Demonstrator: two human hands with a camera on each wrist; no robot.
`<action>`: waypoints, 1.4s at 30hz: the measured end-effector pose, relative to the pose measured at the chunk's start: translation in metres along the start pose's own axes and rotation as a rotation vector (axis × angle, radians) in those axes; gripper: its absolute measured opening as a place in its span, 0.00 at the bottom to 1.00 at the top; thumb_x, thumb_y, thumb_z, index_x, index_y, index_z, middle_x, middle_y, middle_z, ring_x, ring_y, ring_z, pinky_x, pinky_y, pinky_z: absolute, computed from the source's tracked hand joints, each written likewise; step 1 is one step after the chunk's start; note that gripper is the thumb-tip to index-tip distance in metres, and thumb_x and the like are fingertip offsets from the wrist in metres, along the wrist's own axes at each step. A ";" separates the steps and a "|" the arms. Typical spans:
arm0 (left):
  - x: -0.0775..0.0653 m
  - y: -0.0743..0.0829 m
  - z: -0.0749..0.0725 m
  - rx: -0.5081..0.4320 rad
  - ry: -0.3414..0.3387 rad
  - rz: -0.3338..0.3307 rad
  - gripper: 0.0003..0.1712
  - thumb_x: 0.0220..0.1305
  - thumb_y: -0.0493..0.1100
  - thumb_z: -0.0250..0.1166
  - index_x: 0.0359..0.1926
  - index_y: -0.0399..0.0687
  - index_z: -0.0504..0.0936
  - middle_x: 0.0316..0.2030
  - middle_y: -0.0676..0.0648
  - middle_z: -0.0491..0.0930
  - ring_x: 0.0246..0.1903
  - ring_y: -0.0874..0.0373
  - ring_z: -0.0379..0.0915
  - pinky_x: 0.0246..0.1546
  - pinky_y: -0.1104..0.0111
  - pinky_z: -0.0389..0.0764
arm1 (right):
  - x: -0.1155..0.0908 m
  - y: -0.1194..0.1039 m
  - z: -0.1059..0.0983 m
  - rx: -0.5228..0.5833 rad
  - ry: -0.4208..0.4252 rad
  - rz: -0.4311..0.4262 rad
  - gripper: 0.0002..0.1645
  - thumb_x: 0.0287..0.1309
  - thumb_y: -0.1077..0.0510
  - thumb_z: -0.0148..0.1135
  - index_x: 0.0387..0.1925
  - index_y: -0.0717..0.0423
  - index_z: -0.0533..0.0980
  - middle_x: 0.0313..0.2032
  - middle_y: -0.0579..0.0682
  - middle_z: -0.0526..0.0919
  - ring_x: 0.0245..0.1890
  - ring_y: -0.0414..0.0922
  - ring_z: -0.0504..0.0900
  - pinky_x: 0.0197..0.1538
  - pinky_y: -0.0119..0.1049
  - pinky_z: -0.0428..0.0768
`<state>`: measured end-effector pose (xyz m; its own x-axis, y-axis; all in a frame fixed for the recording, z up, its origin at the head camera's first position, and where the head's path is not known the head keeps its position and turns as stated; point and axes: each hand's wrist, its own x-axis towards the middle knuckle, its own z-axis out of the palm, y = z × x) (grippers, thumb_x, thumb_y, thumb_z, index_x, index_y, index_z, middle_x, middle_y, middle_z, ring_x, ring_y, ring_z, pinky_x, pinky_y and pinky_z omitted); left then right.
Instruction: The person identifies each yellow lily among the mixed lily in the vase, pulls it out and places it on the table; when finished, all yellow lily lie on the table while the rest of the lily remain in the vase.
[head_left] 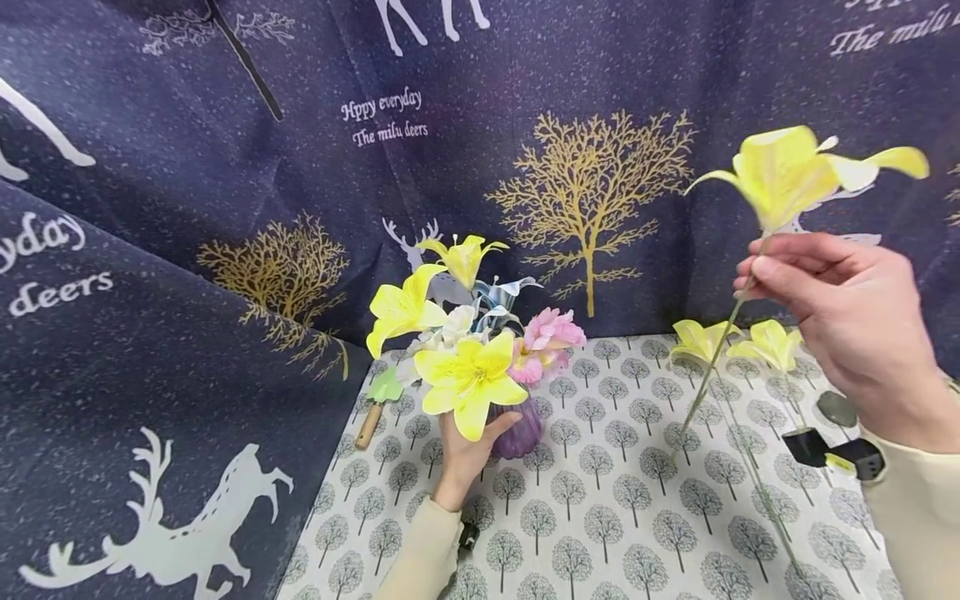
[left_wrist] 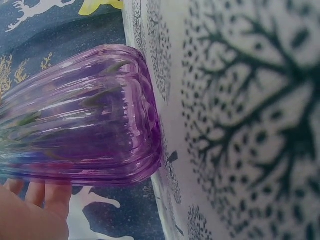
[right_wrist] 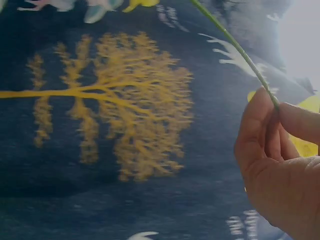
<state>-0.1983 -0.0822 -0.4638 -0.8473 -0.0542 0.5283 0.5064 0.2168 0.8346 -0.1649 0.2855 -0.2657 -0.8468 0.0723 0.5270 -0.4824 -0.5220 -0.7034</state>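
A purple vase [head_left: 519, 435] is gripped at its side by the left hand [head_left: 468, 454]. It is filled with yellow lilies [head_left: 471, 382], a pink flower [head_left: 553, 332], a blue flower [head_left: 504, 296] and white petals [head_left: 456, 323]. A long-stemmed yellow flower [head_left: 783, 175] is pinched just below its bloom by the right hand [head_left: 851, 312] and is held up, well apart from the vase. Two more yellow flowers [head_left: 776, 346] are laid on the tree-patterned tablecloth [head_left: 600, 546] at the right; a green trowel [head_left: 368, 425] with a wooden handle is seen at the left. The scene is backed by a dark blue cloth [head_left: 442, 183] printed with deer and trees.
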 end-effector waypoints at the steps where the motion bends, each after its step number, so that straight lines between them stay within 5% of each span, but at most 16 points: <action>1: 0.000 0.000 0.000 -0.002 -0.002 0.004 0.46 0.41 0.31 0.82 0.63 0.56 0.74 0.56 0.49 0.83 0.57 0.62 0.78 0.65 0.69 0.77 | -0.001 0.005 -0.003 -0.046 -0.010 0.036 0.15 0.60 0.84 0.51 0.46 0.80 0.78 0.35 0.63 0.90 0.32 0.51 0.91 0.39 0.37 0.90; 14: 0.003 -0.002 0.000 -0.011 -0.002 0.009 0.50 0.42 0.34 0.82 0.66 0.62 0.70 0.60 0.52 0.80 0.60 0.60 0.76 0.68 0.67 0.74 | 0.005 0.079 -0.051 -0.679 -0.010 0.432 0.07 0.63 0.62 0.68 0.37 0.45 0.86 0.31 0.38 0.91 0.30 0.36 0.89 0.39 0.30 0.89; 17: 0.003 -0.001 0.000 0.011 0.008 0.016 0.51 0.41 0.34 0.83 0.67 0.61 0.70 0.60 0.51 0.79 0.61 0.60 0.76 0.68 0.68 0.74 | 0.005 0.099 -0.064 -0.777 -0.057 0.505 0.05 0.65 0.59 0.66 0.42 0.51 0.83 0.31 0.34 0.90 0.31 0.34 0.89 0.40 0.30 0.89; 20: 0.003 -0.001 -0.001 0.041 0.007 0.028 0.51 0.41 0.35 0.83 0.67 0.60 0.70 0.60 0.51 0.80 0.61 0.59 0.76 0.67 0.67 0.75 | 0.004 0.120 -0.078 -0.867 -0.092 0.571 0.15 0.68 0.56 0.64 0.50 0.62 0.79 0.30 0.30 0.88 0.32 0.33 0.88 0.40 0.29 0.89; 26: 0.002 -0.002 -0.001 0.054 0.010 0.015 0.51 0.40 0.34 0.83 0.66 0.60 0.71 0.59 0.51 0.80 0.60 0.60 0.76 0.67 0.67 0.75 | -0.002 0.153 -0.096 -0.877 -0.131 0.634 0.21 0.69 0.61 0.60 0.55 0.76 0.73 0.27 0.31 0.85 0.31 0.32 0.86 0.40 0.31 0.89; 33: 0.004 -0.030 0.002 0.059 0.009 0.012 0.54 0.38 0.36 0.84 0.68 0.62 0.69 0.61 0.53 0.79 0.61 0.59 0.75 0.68 0.66 0.74 | -0.010 0.177 -0.106 -0.967 -0.125 0.698 0.21 0.67 0.61 0.61 0.54 0.75 0.75 0.28 0.39 0.87 0.28 0.34 0.84 0.38 0.33 0.87; 42: 0.004 -0.034 -0.001 0.072 -0.023 0.017 0.52 0.42 0.44 0.85 0.68 0.67 0.68 0.62 0.58 0.78 0.63 0.60 0.74 0.69 0.67 0.73 | -0.019 0.201 -0.119 -1.134 -0.149 0.698 0.19 0.65 0.60 0.63 0.51 0.73 0.79 0.33 0.55 0.90 0.29 0.38 0.84 0.33 0.32 0.84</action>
<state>-0.2190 -0.0910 -0.4895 -0.8426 -0.0281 0.5378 0.5086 0.2868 0.8119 -0.2727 0.2808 -0.4738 -0.9931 -0.0486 -0.1067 0.0586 0.5826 -0.8107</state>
